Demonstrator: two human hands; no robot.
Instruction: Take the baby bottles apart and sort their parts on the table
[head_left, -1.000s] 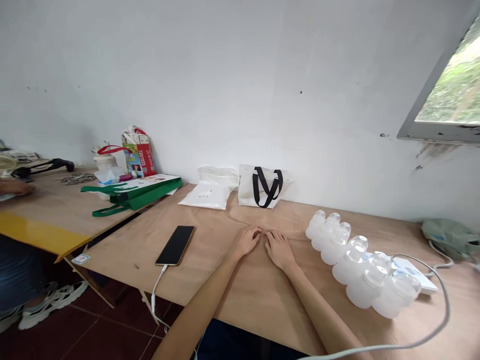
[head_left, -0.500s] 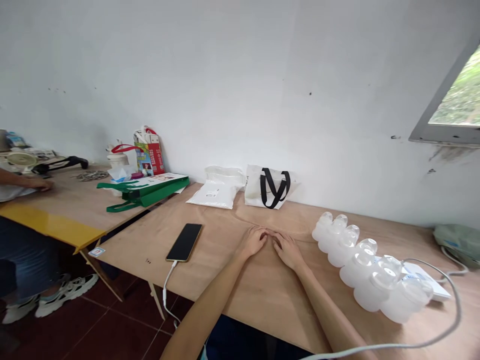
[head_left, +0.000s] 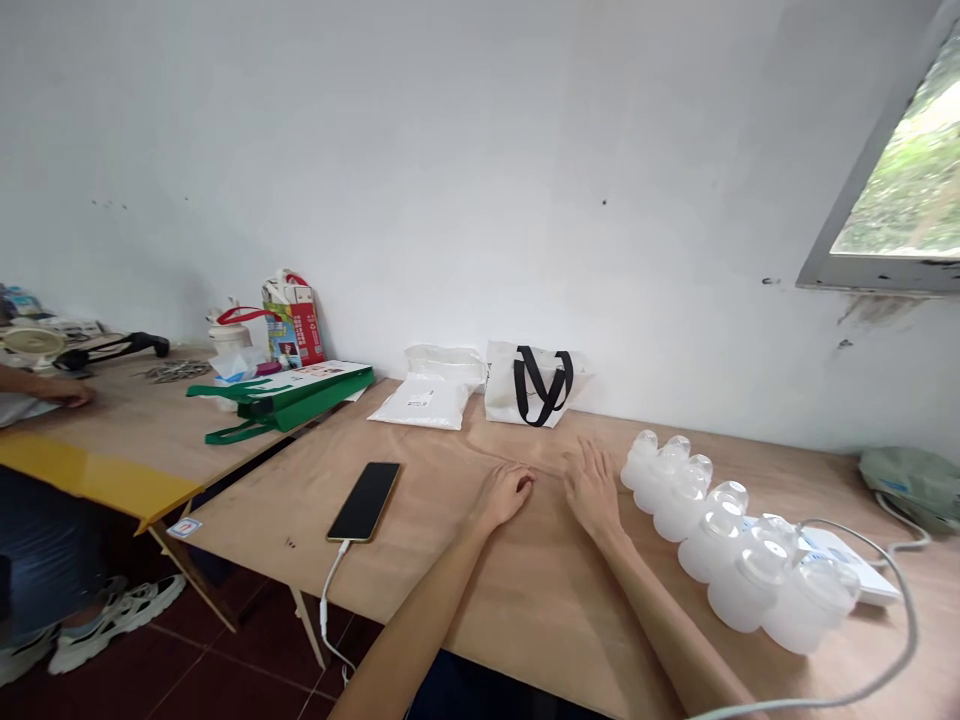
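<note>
I see: left hand [head_left: 502, 497] and right hand [head_left: 592, 490] open flat on the wooden table [head_left: 540, 610], holding nothing | nearer: right hand | white plastic bottles [head_left: 709, 522] just right of it, row running from wall toward me

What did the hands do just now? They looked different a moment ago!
The left hand and right hand were touching at the fingertips, and now they have come apart. The right hand moved rightward, nearer the white plastic bottles. Neither hand took hold of anything. The bottles and the black phone stayed where they were.
</note>
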